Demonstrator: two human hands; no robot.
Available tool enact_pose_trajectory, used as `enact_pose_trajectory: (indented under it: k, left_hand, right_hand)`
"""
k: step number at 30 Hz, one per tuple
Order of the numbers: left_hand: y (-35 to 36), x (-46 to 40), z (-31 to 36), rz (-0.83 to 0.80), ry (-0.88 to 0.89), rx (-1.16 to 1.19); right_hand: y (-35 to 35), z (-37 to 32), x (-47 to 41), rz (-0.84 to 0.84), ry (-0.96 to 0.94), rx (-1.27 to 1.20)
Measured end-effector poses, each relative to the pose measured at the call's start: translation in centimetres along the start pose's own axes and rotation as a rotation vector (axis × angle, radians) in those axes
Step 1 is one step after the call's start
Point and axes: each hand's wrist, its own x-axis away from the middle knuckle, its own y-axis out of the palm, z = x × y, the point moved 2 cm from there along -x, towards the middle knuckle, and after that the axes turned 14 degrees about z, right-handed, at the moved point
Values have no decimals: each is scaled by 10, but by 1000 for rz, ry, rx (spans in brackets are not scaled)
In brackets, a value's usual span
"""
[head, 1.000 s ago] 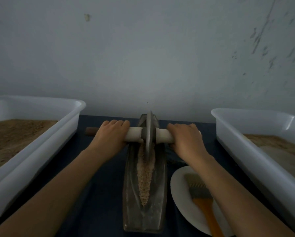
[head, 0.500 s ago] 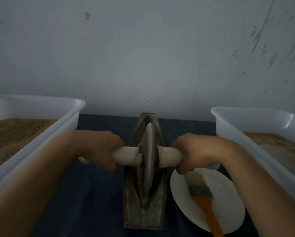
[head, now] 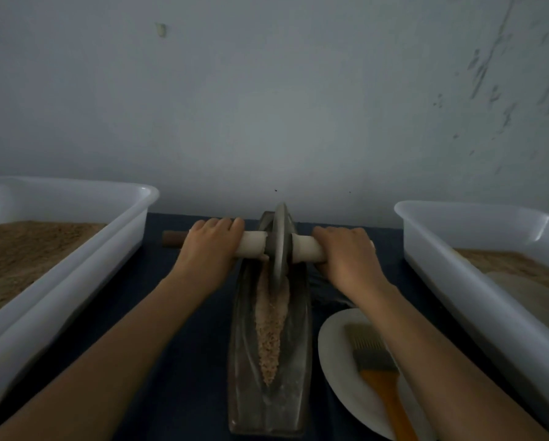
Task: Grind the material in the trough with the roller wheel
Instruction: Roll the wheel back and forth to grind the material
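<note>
1. Moved since half a second ago: roller wheel (head: pixel 280 241) rolled from the near part of the trough (head: pixel 268 405) to its far end; both arms now stretched out; near stretch of ground material (head: pixel 269 332) uncovered again.
2. Left bin (head: pixel 76 275), white plastic, well left of the trough, filled with brown powder.
3. Right bin (head: pixel 477 281), white plastic, well right of the trough, holding brown powder and a paler heap.
4. Table cloth (head: pixel 177 361), dark blue, under the trough and both bins.
5. Trough, dark metal, boat-shaped, lengthwise away from the person, between the two bins.
6. Plate (head: pixel 337 361), white, just right of the trough's near half, partly hidden by the right forearm.
7. Roller wheel, grey metal disc, upright in the trough's far end, on a pale axle handle (head: pixel 252 247) crossing the trough.
8. Left hand (head: pixel 208 249), curled round the handle left of the trough; brown handle tip showing beyond it.
9. Right hand (head: pixel 349 256), curled round the handle right of the trough.
10. Brush (head: pixel 378 370), orange handle, grey bristles, lying on the plate right of the trough.
11. Material, tan and coarse, a tapering strip along the trough's groove, from the wheel toward the near end.
</note>
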Motion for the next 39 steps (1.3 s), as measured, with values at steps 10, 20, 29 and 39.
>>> enact_pose_trajectory:
  k: [10, 20, 29, 39]
  left_hand:
    - [-20, 7, -6, -429, 2, 124]
    - [-57, 17, -6, -846, 79, 285]
    - [-4, 0, -6, -177, 36, 49]
    - [1, 1, -3, -45, 15, -2]
  right_hand:
    - [-43, -14, 3, -515, -28, -44]
    - [-70, -22, 13, -813, -73, -168]
    - [-11, -2, 0, -116, -43, -4]
    - [-1, 0, 3, -20, -33, 14]
